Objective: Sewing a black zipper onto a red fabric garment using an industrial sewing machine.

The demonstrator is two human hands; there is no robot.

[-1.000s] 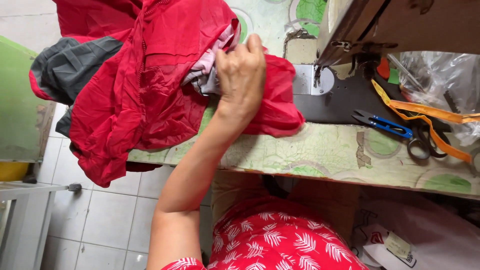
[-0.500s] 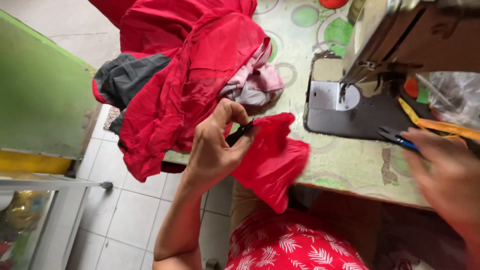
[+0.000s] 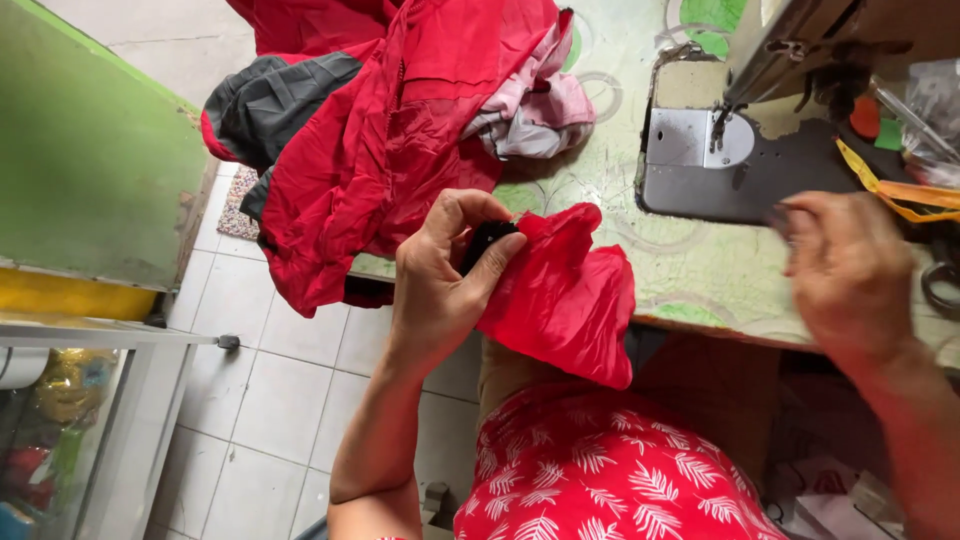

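Observation:
My left hand (image 3: 445, 275) pinches a piece of red cloth (image 3: 565, 300) together with a small black part (image 3: 487, 240) at its edge. The cloth hangs over the front edge of the sewing table (image 3: 610, 180). My right hand (image 3: 850, 275) hovers, blurred, over the table's right side, just in front of the sewing machine (image 3: 740, 150). Its fingers are curled and I cannot see anything in it. A heap of red and dark grey garments (image 3: 370, 130) lies on the table's left end.
A pink and white cloth (image 3: 535, 110) lies beside the heap. A yellow measuring tape (image 3: 900, 185) and scissors (image 3: 940, 280) lie at the right. A green panel (image 3: 90, 170) and a glass cabinet (image 3: 70, 420) stand left, over a tiled floor (image 3: 270, 390).
My left hand drew the red piece off the heap toward the table's front edge and now grips it closer to me. My right hand came into view from the right.

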